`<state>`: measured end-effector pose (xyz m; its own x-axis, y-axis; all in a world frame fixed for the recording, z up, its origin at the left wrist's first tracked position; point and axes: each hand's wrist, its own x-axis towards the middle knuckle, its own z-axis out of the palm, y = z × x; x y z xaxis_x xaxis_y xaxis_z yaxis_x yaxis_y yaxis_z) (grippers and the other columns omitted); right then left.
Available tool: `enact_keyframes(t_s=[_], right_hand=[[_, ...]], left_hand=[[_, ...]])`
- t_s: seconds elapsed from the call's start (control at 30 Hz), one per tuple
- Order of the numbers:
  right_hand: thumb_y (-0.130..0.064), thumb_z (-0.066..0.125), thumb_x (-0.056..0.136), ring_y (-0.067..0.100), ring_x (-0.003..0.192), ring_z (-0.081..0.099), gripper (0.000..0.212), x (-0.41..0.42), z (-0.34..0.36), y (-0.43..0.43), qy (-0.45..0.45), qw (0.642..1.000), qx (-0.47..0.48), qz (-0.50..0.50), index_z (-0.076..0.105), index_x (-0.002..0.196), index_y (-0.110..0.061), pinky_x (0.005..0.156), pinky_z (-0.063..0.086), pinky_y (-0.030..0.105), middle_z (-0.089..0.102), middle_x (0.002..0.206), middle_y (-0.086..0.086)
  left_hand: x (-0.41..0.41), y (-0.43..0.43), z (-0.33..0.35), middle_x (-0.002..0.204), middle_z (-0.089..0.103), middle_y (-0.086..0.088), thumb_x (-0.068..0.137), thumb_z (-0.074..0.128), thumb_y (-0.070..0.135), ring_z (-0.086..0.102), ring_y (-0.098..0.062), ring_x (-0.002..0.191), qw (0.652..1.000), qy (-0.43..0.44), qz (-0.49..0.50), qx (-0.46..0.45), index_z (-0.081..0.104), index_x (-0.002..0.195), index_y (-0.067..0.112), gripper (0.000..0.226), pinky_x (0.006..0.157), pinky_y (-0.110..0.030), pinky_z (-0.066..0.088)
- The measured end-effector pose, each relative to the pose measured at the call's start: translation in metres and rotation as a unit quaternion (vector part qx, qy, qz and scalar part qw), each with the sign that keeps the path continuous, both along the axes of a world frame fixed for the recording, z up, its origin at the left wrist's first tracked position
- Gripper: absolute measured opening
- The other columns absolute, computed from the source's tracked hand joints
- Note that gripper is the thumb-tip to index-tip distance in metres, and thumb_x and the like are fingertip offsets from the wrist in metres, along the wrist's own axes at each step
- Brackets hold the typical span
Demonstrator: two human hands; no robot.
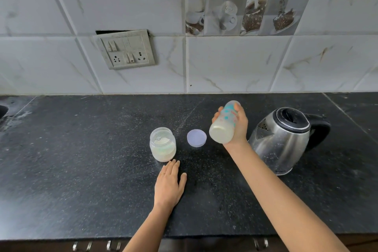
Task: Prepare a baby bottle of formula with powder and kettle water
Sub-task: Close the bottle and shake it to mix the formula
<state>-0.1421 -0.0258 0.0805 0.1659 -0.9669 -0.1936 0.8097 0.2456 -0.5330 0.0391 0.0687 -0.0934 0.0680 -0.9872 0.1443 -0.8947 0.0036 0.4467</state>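
My right hand (238, 127) grips a baby bottle (224, 124) in the air above the counter, tilted with its base toward me; milky white liquid fills the lower part. The bottle's top end is hidden behind my fingers. A clear jar of formula powder (163, 145) stands open on the black counter, with its pale lilac lid (196, 137) lying flat to its right. My left hand (170, 184) rests flat on the counter just in front of the jar, fingers straight. A steel electric kettle (284, 139) with a black handle stands right of the bottle, lid closed.
The black stone counter (81, 170) runs to the tiled wall at the back. A switch and socket panel (126, 50) sits on the wall, left of centre. The counter's front edge (184, 237) is close to me, with drawer handles below. A sink edge shows far left.
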Motion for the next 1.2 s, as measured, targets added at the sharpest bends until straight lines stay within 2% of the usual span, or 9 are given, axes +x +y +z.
enact_keyframes(t_s=[0.13, 0.2, 0.37, 0.57, 0.67, 0.73, 0.9, 1.1, 1.2], right_hand=[[-0.027, 0.061, 0.080, 0.024, 0.051, 0.058, 0.038, 0.009, -0.012, 0.017, 0.124, 0.984, -0.063, 0.114, 0.047, 0.114, -0.017, 0.048, 0.051, 0.030, 0.056, 0.080, 0.010], [-0.023, 0.059, 0.081, 0.026, 0.051, 0.058, 0.042, 0.011, -0.013, 0.021, 0.141, 0.977, -0.089, 0.133, 0.045, 0.121, -0.023, 0.048, 0.051, 0.031, 0.058, 0.080, 0.011], [-0.037, 0.054, 0.086, 0.018, 0.055, 0.056, 0.033, 0.010, 0.004, -0.002, 0.036, 0.999, 0.002, 0.021, 0.050, 0.103, -0.010, 0.052, 0.050, 0.025, 0.055, 0.077, 0.005], [-0.018, 0.058, 0.083, 0.023, 0.057, 0.061, 0.034, 0.013, -0.010, 0.022, 0.143, 0.968, -0.191, 0.083, 0.050, 0.115, -0.026, 0.048, 0.052, 0.034, 0.062, 0.079, 0.009], [-0.033, 0.067, 0.075, 0.019, 0.051, 0.057, 0.030, 0.009, 0.003, 0.009, 0.058, 0.995, -0.073, 0.046, 0.057, 0.094, -0.012, 0.049, 0.050, 0.026, 0.058, 0.070, 0.006], [-0.039, 0.056, 0.083, 0.016, 0.050, 0.056, 0.030, 0.002, 0.007, 0.000, 0.019, 1.000, -0.021, 0.007, 0.055, 0.086, -0.009, 0.050, 0.048, 0.022, 0.056, 0.070, 0.003], [-0.024, 0.058, 0.080, 0.023, 0.060, 0.057, 0.042, -0.002, -0.011, 0.017, 0.115, 0.987, -0.081, 0.071, 0.046, 0.120, -0.020, 0.050, 0.050, 0.030, 0.055, 0.090, 0.011], [-0.037, 0.068, 0.067, 0.016, 0.053, 0.056, 0.038, -0.013, -0.002, 0.003, 0.032, 0.995, -0.068, 0.070, 0.054, 0.091, -0.012, 0.048, 0.049, 0.025, 0.054, 0.084, 0.003], [-0.032, 0.082, 0.054, 0.022, 0.055, 0.059, 0.061, -0.008, -0.009, 0.009, 0.065, 0.984, -0.101, 0.128, 0.053, 0.106, -0.018, 0.049, 0.051, 0.029, 0.059, 0.083, 0.007]], left_hand=[[0.000, 0.000, 0.000, 0.149, 0.039, 0.000, 0.097, 0.040, 0.043, 0.029, -0.016, 0.140, 1.000, 0.003, -0.003, 0.000, 0.041, 0.143, 0.016, 0.052, 0.116, -0.026, 0.014], [0.000, 0.000, 0.000, 0.148, 0.040, -0.001, 0.097, 0.042, 0.042, 0.031, -0.016, 0.139, 1.000, 0.004, -0.002, 0.000, 0.042, 0.142, 0.015, 0.052, 0.116, -0.026, 0.014], [-0.001, -0.001, 0.000, 0.146, 0.044, -0.003, 0.097, 0.045, 0.040, 0.034, -0.018, 0.138, 1.000, 0.006, 0.000, -0.006, 0.045, 0.140, 0.013, 0.051, 0.115, -0.028, 0.017], [0.000, -0.001, -0.001, 0.146, 0.044, -0.002, 0.096, 0.045, 0.041, 0.034, -0.017, 0.138, 1.000, 0.006, -0.002, -0.008, 0.045, 0.140, 0.014, 0.051, 0.115, -0.027, 0.018], [0.000, -0.001, -0.001, 0.146, 0.043, -0.002, 0.097, 0.044, 0.041, 0.033, -0.017, 0.138, 1.000, 0.007, -0.002, -0.010, 0.045, 0.140, 0.014, 0.051, 0.115, -0.028, 0.018], [0.000, -0.001, -0.001, 0.146, 0.044, -0.002, 0.097, 0.044, 0.041, 0.034, -0.017, 0.138, 1.000, 0.007, -0.002, -0.010, 0.045, 0.140, 0.014, 0.051, 0.115, -0.027, 0.017], [0.000, -0.002, -0.002, 0.147, 0.043, -0.001, 0.097, 0.044, 0.041, 0.032, -0.016, 0.139, 1.000, 0.008, -0.003, -0.009, 0.044, 0.140, 0.014, 0.051, 0.115, -0.026, 0.015], [-0.001, 0.000, -0.002, 0.147, 0.043, -0.001, 0.097, 0.044, 0.041, 0.032, -0.016, 0.139, 1.000, 0.010, -0.001, -0.007, 0.044, 0.140, 0.014, 0.051, 0.115, -0.026, 0.016], [0.000, 0.000, -0.002, 0.146, 0.043, -0.002, 0.096, 0.045, 0.041, 0.032, -0.016, 0.138, 1.000, 0.013, 0.000, -0.008, 0.045, 0.140, 0.014, 0.051, 0.115, -0.027, 0.016]])
